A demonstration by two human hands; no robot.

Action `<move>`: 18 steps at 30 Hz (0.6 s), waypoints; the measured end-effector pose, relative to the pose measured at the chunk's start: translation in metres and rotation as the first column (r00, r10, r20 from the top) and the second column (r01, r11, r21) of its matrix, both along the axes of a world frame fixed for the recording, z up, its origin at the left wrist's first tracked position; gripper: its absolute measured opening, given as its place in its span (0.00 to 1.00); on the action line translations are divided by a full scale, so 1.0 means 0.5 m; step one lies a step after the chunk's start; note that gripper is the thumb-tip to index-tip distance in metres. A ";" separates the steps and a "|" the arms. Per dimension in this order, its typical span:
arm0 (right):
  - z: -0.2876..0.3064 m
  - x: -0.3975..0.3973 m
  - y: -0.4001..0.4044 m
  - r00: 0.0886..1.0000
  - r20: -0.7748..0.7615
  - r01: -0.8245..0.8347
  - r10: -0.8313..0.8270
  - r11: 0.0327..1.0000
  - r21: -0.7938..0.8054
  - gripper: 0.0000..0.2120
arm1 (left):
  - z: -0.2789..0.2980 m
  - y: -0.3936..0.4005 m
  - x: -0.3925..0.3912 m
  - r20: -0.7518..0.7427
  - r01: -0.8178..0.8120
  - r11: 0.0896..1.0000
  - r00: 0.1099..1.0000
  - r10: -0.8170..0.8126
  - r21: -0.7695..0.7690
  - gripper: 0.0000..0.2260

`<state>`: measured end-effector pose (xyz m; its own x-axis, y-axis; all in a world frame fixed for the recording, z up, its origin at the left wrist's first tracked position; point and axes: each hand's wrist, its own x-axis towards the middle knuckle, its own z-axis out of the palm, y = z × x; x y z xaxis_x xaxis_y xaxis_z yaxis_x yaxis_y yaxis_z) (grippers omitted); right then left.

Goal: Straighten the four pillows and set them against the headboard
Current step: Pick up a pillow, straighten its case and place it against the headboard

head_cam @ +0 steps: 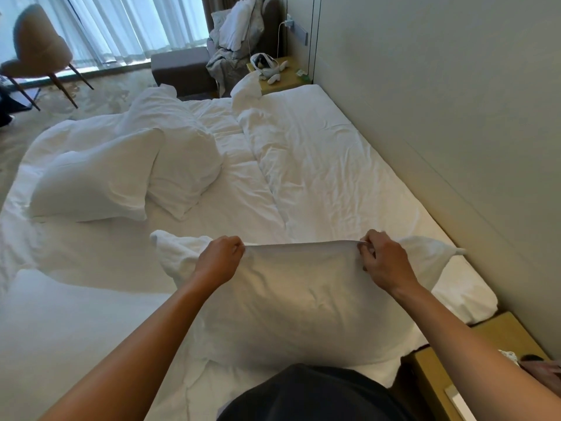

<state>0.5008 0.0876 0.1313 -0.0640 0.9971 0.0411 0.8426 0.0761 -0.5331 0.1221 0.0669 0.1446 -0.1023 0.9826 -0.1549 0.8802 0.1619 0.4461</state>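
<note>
A white pillow (303, 302) stands on its long edge at the near side of the bed, right in front of me. My left hand (220, 259) grips its top edge left of the middle. My right hand (384, 259) pinches the same edge further right. Two more white pillows lie on the left half of the bed, one (94, 180) flat and one (185, 171) leaning behind it. A fourth white pillow (246, 88) sticks up at the far end of the bed. The pale headboard wall (425, 117) runs along the bed's right side.
The white sheet (318, 165) is wrinkled, and a bunched duvet (91, 129) lies at the far left. A wooden nightstand (473, 369) stands near right, another (283, 75) at the far end with a headset. A chair (36, 53), a grey ottoman (182, 66) and curtains are beyond.
</note>
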 end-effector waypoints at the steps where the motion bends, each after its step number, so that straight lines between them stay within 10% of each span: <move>1: -0.002 0.000 -0.009 1.000 -0.031 -0.001 -0.001 0.998 -0.060 0.11 | -0.009 -0.005 -0.004 0.040 0.004 1.000 0.999 -0.004 -0.018 0.09; 10: -0.030 -0.004 -0.086 0.991 0.120 0.070 -0.058 0.993 -0.100 0.04 | -0.110 -0.029 -0.042 0.018 0.116 0.992 0.993 -0.115 -0.053 0.10; 18: -0.066 -0.027 -0.124 0.960 0.274 0.119 -0.061 0.973 -0.197 0.24 | -0.186 -0.063 -0.062 0.066 0.161 0.984 0.985 -0.156 -0.079 0.12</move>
